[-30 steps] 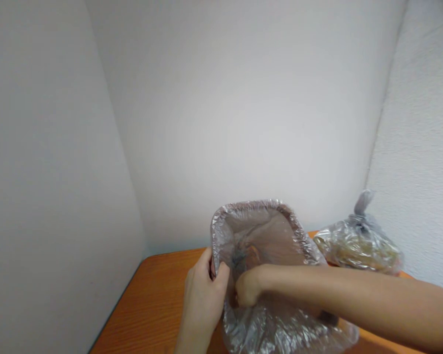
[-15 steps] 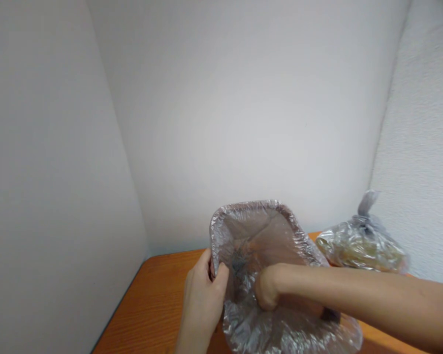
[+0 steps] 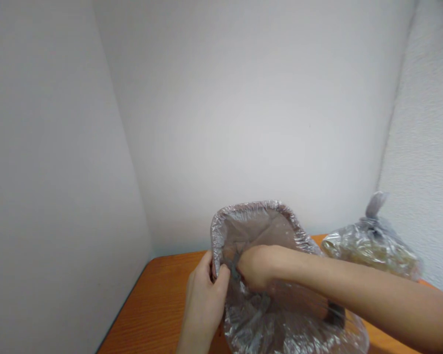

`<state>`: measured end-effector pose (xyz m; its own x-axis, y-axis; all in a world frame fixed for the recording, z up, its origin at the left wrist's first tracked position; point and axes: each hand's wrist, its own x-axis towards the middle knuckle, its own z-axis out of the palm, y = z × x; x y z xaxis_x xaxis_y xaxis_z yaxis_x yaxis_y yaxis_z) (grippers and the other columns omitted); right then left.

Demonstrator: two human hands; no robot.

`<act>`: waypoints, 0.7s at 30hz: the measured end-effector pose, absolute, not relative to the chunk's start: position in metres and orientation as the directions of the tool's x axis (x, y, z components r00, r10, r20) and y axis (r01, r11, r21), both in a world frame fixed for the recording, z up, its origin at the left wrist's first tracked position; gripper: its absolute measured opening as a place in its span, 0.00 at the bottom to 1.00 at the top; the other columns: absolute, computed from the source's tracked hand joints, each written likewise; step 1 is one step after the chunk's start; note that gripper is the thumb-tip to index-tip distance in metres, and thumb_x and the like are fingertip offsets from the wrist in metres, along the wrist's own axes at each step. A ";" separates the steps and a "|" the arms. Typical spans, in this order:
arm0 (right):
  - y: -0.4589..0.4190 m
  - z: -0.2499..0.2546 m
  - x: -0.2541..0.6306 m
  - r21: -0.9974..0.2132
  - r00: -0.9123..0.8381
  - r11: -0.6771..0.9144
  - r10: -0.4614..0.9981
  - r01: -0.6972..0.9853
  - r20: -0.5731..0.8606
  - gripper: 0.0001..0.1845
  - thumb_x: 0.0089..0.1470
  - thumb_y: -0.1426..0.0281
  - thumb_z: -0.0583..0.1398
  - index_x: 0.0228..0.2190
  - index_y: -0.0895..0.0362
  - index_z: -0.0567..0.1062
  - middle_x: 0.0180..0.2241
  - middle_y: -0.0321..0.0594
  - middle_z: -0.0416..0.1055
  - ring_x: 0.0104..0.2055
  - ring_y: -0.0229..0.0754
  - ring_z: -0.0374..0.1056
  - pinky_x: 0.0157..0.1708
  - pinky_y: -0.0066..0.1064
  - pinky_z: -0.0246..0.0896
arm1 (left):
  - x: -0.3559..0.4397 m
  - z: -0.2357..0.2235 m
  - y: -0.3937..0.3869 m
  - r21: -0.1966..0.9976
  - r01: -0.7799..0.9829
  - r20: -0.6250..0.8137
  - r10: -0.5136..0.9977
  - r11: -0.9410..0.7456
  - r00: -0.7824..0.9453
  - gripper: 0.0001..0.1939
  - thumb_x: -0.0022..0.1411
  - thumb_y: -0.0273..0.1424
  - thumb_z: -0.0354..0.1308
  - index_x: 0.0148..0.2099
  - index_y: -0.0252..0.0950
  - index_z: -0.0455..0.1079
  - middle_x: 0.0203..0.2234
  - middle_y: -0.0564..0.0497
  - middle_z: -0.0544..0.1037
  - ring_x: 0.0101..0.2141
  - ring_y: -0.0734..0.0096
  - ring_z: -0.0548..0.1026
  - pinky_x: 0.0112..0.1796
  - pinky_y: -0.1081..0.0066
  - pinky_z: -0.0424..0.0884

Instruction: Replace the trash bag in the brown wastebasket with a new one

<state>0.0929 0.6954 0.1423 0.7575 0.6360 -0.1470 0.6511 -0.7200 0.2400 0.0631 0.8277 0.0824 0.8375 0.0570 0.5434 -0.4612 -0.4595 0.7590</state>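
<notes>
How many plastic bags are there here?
2: a clear bag lining the container, folded over its rim, and a knotted bag at the right. The right hand may hide more inside.

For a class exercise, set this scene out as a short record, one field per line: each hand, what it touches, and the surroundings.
Left hand: the left hand grips the left rim of the bin
Right hand: the right hand reaches inside the bin; whether it grasps anything is hidden
Liner: clear, crinkled liner, folded over the rim
Bag: knotted clear bag, greenish-yellow contents, right of the bin
Surface: orange-brown wooden table
Background: pale walls
</notes>
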 end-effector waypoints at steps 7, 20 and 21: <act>0.688 0.135 0.074 0.217 0.718 -0.693 0.605 0.687 -0.343 0.11 0.49 0.73 0.63 0.35 0.59 0.84 0.30 0.45 0.80 0.29 0.45 0.74 0.23 0.29 0.63 | 0.063 0.082 0.825 0.763 -0.471 0.552 0.066 -0.443 0.831 0.09 0.59 0.35 0.49 0.35 0.37 0.69 0.27 0.52 0.74 0.29 0.66 0.71 0.35 0.71 0.68; 0.630 0.140 0.087 0.133 0.815 -0.808 0.579 0.574 0.000 0.19 0.59 0.66 0.52 0.42 0.58 0.81 0.40 0.52 0.80 0.41 0.56 0.77 0.35 0.38 0.66 | 0.063 0.084 0.826 0.782 -0.474 0.549 0.088 -0.405 0.831 0.13 0.58 0.36 0.50 0.38 0.36 0.72 0.29 0.51 0.78 0.32 0.63 0.74 0.35 0.71 0.69; 0.631 0.135 0.079 0.153 0.823 -0.809 0.564 0.567 -0.065 0.19 0.58 0.66 0.53 0.41 0.59 0.81 0.38 0.53 0.80 0.39 0.58 0.77 0.33 0.39 0.66 | 0.064 0.083 0.827 0.783 -0.480 0.552 0.086 -0.395 0.829 0.13 0.58 0.36 0.50 0.38 0.36 0.72 0.30 0.50 0.78 0.32 0.63 0.75 0.36 0.71 0.69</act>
<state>0.0793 0.6309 0.1348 0.8230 0.5643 -0.0653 0.5671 -0.8094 0.1527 0.0644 0.8269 0.0832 0.8293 0.0861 0.5521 -0.4803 -0.3951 0.7831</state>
